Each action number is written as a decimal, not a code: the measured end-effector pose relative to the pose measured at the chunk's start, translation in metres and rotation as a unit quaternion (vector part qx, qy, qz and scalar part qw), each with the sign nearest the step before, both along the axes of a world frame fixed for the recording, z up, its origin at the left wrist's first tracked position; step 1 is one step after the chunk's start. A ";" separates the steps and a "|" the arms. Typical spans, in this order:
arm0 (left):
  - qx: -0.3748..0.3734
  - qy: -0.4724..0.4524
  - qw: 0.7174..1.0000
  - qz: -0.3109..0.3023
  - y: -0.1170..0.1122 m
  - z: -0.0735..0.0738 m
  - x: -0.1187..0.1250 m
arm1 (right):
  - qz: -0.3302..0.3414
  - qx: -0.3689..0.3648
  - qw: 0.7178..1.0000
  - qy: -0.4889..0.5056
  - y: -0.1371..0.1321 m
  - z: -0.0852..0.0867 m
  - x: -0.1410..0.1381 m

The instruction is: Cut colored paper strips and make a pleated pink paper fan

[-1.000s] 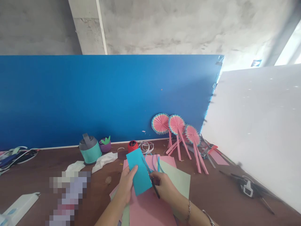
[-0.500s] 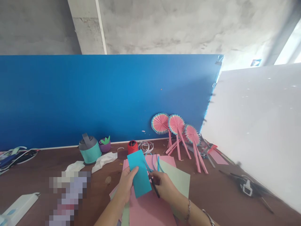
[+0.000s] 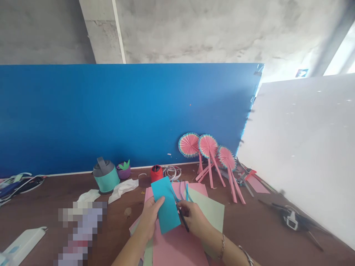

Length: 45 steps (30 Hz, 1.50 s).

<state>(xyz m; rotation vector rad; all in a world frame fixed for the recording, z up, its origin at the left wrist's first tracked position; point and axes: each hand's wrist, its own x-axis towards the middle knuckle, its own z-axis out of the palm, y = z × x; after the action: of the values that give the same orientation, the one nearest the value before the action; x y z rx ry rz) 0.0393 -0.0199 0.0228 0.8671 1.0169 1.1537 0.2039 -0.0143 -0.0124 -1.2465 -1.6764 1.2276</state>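
Observation:
My left hand [image 3: 150,215] grips a blue paper rectangle [image 3: 165,208] by its left edge, thumb on top, tilted above a stack of coloured sheets. In my right hand [image 3: 191,216] is a pair of dark-handled scissors [image 3: 183,221], partly hidden by the fingers. Its blades lie along the right edge of the blue paper. Narrow blue strips [image 3: 187,192] show just beyond the scissors. Beneath both hands are pink sheets [image 3: 177,247], with a pale green sheet [image 3: 213,210] sticking out to the right.
Three pink pleated paper fans [image 3: 208,146] lean against the blue partition [image 3: 124,111]. A red spool [image 3: 156,173] stands behind the paper. To the left are a teal-and-grey container [image 3: 107,178], a purple pot [image 3: 123,171] and crumpled tissue [image 3: 122,189]. Dark cables [image 3: 288,218] lie at right.
The blue paper and my left hand have shifted very slightly to the right. My right hand and the scissors have barely moved.

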 end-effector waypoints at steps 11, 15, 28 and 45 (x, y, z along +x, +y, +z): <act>-0.001 -0.003 1.000 0.009 -0.001 0.003 0.001 | -0.004 -0.013 1.000 0.016 0.000 0.001 0.000; 0.001 0.004 1.000 0.005 -0.001 0.003 0.001 | -0.008 -0.025 1.000 -0.001 0.000 0.006 -0.001; 0.021 0.032 0.998 -0.050 0.000 -0.003 0.001 | -0.014 -0.003 1.000 0.018 -0.002 0.009 0.000; 0.026 0.028 0.996 -0.086 0.001 -0.010 0.000 | -0.024 0.008 0.999 0.033 0.000 0.006 -0.002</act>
<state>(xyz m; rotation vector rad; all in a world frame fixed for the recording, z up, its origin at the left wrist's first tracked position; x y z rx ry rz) 0.0391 -0.0190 0.0127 1.0129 0.9420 1.0177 0.2022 -0.0143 -0.0062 -1.2164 -1.5969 1.2128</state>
